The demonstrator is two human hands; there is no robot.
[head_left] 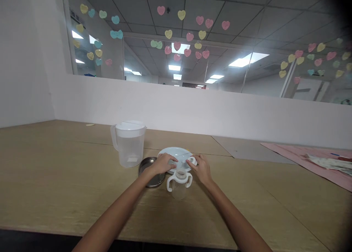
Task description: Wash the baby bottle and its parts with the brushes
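Observation:
A clear baby bottle (pixel 179 188) with two white side handles stands upright on the table in front of me, its mouth uncovered. Just behind it lies a white plate (pixel 176 151) with a small pale piece (pixel 183 163) on it, too small to name. My right hand (pixel 202 168) pinches a white bottle collar ring (pixel 193 160) at the plate's right edge. Over the plate's left side, my left hand (pixel 164 164) has its thumb and fingers apart, and I see nothing held. Partly under my left wrist is a round metal dish (pixel 145 167).
A translucent lidded pitcher (pixel 131 145) stands behind the metal dish at left. Far right, a pink cloth (pixel 294 155) bears a pale patterned cloth and a pen. A white wall with a window above closes off the table's back.

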